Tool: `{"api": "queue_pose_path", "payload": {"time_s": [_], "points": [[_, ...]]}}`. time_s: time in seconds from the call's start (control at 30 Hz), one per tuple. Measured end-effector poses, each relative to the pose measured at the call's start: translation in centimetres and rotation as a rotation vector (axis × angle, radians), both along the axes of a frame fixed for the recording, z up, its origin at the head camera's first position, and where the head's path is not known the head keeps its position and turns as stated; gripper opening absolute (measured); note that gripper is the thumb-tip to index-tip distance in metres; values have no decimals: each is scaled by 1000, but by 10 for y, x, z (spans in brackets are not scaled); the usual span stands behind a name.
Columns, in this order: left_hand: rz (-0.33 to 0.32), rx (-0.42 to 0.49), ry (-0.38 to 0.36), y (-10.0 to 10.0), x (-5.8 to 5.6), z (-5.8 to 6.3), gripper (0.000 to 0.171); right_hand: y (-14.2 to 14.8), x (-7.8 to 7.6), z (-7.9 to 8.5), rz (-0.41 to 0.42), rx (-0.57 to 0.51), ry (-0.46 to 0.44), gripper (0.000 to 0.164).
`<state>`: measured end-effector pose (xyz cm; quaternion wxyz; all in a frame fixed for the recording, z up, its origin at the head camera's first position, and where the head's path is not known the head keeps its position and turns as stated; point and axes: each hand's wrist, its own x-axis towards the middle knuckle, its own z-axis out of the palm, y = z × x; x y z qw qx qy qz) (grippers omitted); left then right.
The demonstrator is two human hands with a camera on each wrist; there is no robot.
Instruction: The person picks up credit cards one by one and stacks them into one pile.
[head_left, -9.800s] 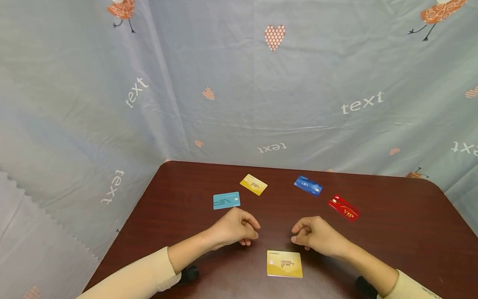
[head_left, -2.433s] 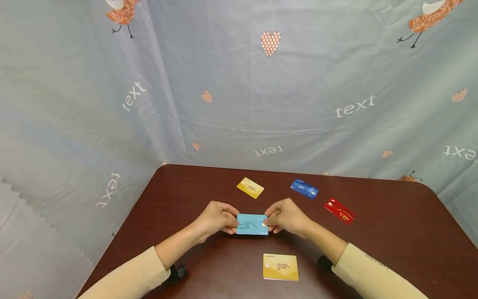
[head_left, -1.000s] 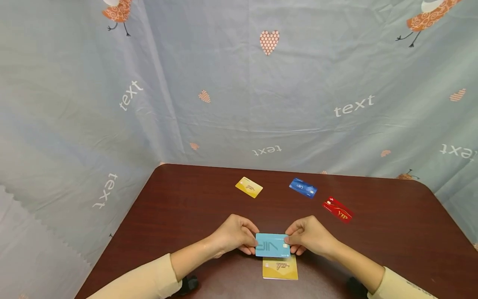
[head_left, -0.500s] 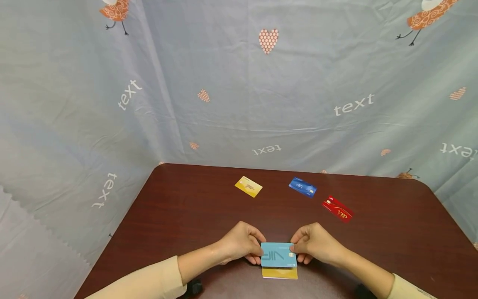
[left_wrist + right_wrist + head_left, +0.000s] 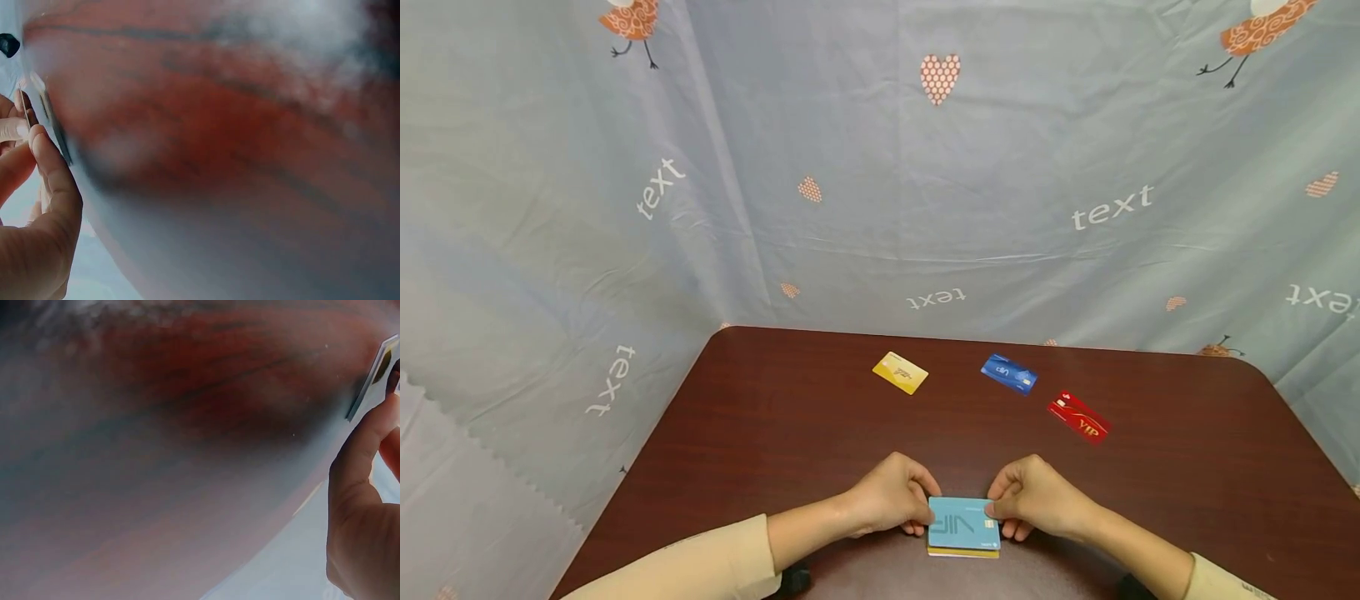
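Observation:
A light-blue card (image 5: 964, 523) with VIP lettering is pinched by its two short ends between my hands. My left hand (image 5: 895, 496) grips its left end, thumb on top. At the other end my right hand (image 5: 1037, 502) holds it the same way. Under it lies a yellow card (image 5: 962, 553), of which only the front strip shows. In the left wrist view the held card (image 5: 25, 111) is seen edge-on, just above the thicker edge of the stack (image 5: 57, 128). The right wrist view has the stack (image 5: 369, 381) close by my fingers.
Farther back on the dark red-brown table (image 5: 775, 417) lie a yellow card (image 5: 900, 372), a blue card (image 5: 1009, 374) and a red VIP card (image 5: 1078, 417), spread apart. A patterned grey-blue cloth (image 5: 850, 125) hangs behind and to the left of the table.
The light-blue card, earlier flat at the left of the table, was picked up by both hands. It has moved right and toward me, and now covers most of the front yellow card.

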<state>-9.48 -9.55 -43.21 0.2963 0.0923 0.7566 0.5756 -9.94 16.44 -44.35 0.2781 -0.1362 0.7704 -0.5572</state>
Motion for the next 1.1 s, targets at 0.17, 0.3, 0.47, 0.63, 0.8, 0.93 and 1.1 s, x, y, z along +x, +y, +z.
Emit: {"api": "queue_pose_path", "payload": {"time_s": [0.17, 0.3, 0.47, 0.63, 0.8, 0.93, 1.1], "points": [[-8, -22, 28, 2, 3, 2, 24, -1, 2, -2, 9, 16, -9, 11], [-10, -25, 43, 4, 3, 0, 23, -1, 2, -4, 13, 31, -10, 12], [-12, -27, 42, 5, 3, -3, 22, -2, 2, -5, 19, 51, 4, 12], [-7, -42, 56, 5, 3, -3, 23, -3, 1, -5, 25, 49, -1, 13], [-11, -70, 89, 8, 3, -1, 21, -3, 0, -4, 25, 50, -8, 13], [-16, -104, 101, 9, 3, 1, 20, -2, -1, -3, 27, 45, -8, 13], [-27, -133, 107, 11, 2, 2, 19, -1, -2, -4, 23, 43, -8, 13]]}}
